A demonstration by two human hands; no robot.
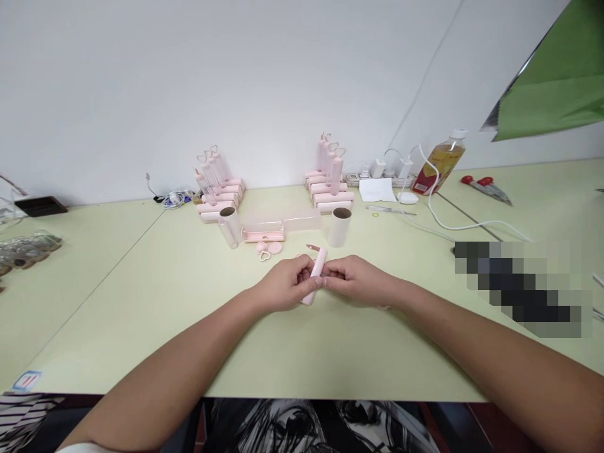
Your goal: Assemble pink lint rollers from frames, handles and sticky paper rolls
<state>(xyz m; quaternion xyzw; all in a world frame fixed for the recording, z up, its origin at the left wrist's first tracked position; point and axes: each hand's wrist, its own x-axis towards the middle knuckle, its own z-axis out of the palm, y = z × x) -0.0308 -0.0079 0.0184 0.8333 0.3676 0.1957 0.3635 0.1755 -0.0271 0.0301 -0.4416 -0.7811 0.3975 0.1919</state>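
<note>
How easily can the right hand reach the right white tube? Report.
Likely yes: the right white tube stands just beyond the right hand, nothing visibly between; the hand's at a pink piece.

The bar (317, 267) is pale pink, as are the tray (263, 237) and round cap (275, 248); the heart ring (265, 257) looks creamier. The cardboard tube (336, 231) is white outside and brown along its rim. Plain yellow-green covers the worktop (141, 283), greyish white the wall (236, 75). The bottle (442, 157) shows amber, a red label and a white cap. The bag (557, 82) is green, the sticker (27, 380) white with red marks and blue edging. Black and white stripes run across the cloth (28, 409).
</note>
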